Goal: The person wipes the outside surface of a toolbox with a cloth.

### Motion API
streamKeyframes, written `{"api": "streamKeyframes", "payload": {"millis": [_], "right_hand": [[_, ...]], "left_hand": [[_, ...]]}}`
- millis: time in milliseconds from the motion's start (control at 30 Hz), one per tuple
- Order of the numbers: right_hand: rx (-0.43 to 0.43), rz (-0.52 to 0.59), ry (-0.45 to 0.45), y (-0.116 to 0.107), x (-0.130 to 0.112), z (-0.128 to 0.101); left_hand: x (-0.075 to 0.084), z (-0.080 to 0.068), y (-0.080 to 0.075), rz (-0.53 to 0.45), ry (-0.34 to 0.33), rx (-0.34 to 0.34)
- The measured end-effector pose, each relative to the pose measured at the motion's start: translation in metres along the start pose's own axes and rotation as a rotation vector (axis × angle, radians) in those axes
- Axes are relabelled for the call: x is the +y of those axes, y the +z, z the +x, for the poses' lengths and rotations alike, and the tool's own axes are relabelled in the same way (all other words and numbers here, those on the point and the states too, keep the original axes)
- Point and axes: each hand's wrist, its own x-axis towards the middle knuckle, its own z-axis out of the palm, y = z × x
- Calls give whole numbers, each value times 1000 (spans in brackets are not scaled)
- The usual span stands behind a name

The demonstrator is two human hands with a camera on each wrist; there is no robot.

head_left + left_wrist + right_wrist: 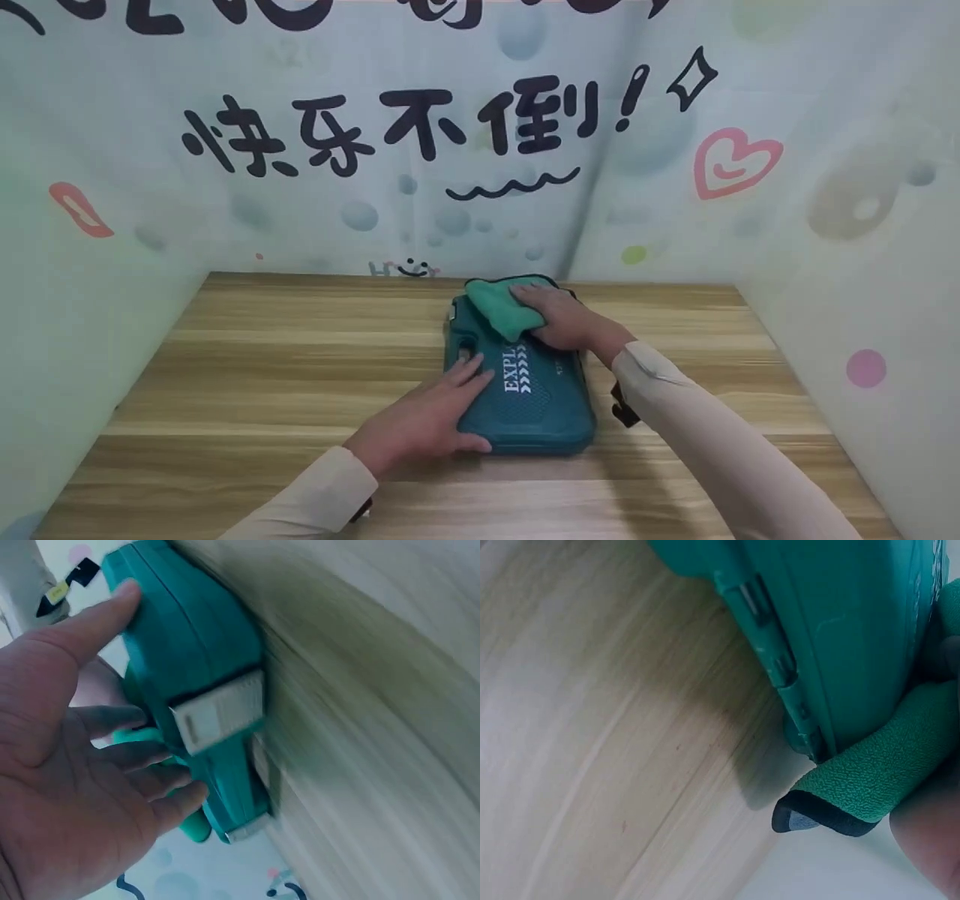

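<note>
A teal plastic carrying case (536, 409) with white lettering lies flat on the wooden table. My left hand (424, 416) rests on its left side, thumb at the near edge and fingers extended across the lid. In the left wrist view, that hand (82, 757) is spread beside the case (191, 622), near a pale latch (221, 712). Toward the far end of the lid, my right hand (559, 315) holds a green cloth (499, 307) against the surface. The right wrist view shows the cloth (877, 765), dark-edged, hanging past the case's hinged side (840, 637); most of the right fingers are hidden there.
The wood-grain table (300, 352) extends to both sides of the case. A printed backdrop (405, 210) with dark characters stands along its far edge, and pale side walls (847, 300) flank the table.
</note>
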Motion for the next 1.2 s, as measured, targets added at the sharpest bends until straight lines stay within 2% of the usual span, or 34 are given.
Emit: {"api": "streamKeyframes", "payload": {"millis": [200, 400, 600, 1033, 1200], "right_hand": [[11, 10, -18, 1, 2, -3], [9, 2, -45, 4, 2, -9], [25, -7, -121, 10, 0, -22], [6, 10, -259, 29, -31, -53], [-6, 18, -283, 35, -41, -67]], "left_hand": [[-6, -2, 3, 14, -19, -17], [-11, 1, 9, 53, -31, 18], [-13, 3, 13, 102, -17, 46], [-17, -4, 12, 105, 0, 72], [-16, -2, 12, 108, -14, 48]]}}
